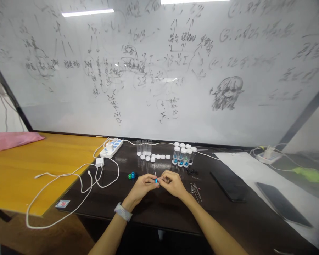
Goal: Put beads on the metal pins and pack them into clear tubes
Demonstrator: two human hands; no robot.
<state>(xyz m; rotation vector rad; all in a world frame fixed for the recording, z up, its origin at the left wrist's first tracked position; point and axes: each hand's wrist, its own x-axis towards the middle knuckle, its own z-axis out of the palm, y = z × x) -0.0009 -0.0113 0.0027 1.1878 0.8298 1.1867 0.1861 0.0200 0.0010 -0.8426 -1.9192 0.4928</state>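
Note:
My left hand (pixel 143 186) and my right hand (pixel 172 183) meet over the dark table (pixel 154 209), fingers pinched together. Between them is a small blue bead (pixel 156 180) on a thin needle or wire (pixel 154 171) that points up. Which hand holds which piece I cannot tell. A green and a blue bead (pixel 132 175) lie just left of my left hand. Behind stand three empty clear vials (pixel 144 147), a row of white caps (pixel 156 157), and capped vials (pixel 184 154) with coloured beads inside.
A white power strip (pixel 112 147) with chargers and loose white cables (pixel 77 177) lies at the left, partly on a yellow table (pixel 21 166). Thin pins (pixel 196 190) lie right of my right hand. Two dark phones or tablets (pixel 228 185) (pixel 283 204) are further right. A whiteboard stands behind.

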